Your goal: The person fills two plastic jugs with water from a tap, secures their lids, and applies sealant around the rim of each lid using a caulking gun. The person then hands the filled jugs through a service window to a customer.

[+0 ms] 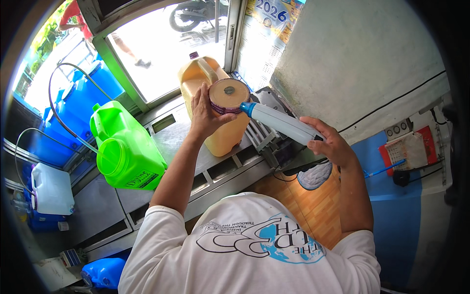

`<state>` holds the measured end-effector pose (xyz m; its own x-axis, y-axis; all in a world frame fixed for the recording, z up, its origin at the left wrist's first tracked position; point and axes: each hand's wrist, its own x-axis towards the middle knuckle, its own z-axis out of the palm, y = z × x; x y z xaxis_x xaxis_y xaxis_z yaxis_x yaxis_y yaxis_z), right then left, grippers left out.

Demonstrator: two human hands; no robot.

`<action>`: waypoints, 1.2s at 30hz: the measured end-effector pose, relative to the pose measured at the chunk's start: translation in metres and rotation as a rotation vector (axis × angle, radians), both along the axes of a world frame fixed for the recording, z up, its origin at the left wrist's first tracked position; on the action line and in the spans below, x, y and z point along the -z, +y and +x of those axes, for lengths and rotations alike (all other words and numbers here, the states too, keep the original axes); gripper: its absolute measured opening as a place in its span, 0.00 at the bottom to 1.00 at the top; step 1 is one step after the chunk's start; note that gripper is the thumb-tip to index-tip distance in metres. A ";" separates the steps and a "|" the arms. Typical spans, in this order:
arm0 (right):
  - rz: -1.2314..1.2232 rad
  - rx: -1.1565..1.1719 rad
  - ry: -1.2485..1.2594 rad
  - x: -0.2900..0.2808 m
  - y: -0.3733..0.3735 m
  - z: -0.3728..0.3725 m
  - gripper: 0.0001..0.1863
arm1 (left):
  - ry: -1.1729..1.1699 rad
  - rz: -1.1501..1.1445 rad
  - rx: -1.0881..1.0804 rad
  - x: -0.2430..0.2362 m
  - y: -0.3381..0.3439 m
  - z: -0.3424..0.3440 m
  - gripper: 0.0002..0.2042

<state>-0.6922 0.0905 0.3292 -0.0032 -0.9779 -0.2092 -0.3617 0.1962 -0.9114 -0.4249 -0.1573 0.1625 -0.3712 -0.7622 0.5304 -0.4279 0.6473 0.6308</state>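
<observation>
A tan plastic jug [226, 134] stands on the metal counter in front of me. It has a small dark purple spout cap [194, 55] at its far end and a wide round lid [235, 97] with a purple rim facing me. My left hand [206, 113] curves around the lid's left side, thumb along its lower edge and fingers stretched beside it. My right hand [329, 141] is closed around the rear of a white heat gun [281, 122], whose blue nozzle meets or nearly meets the lid's right edge; I cannot tell whether they touch.
A bright green jug [134, 164] stands uncapped to the left, a thin hose [81, 140] entering its mouth. Blue containers [73, 115] and a white jug [51, 188] line the far left. Right of the tan jug sits dark equipment [289, 154]; a black cable [391, 101] crosses the wall.
</observation>
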 end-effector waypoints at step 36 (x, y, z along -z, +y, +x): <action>-0.115 -0.107 0.758 -0.086 -0.115 0.098 0.29 | 0.219 -0.032 0.111 0.003 -0.003 0.004 0.69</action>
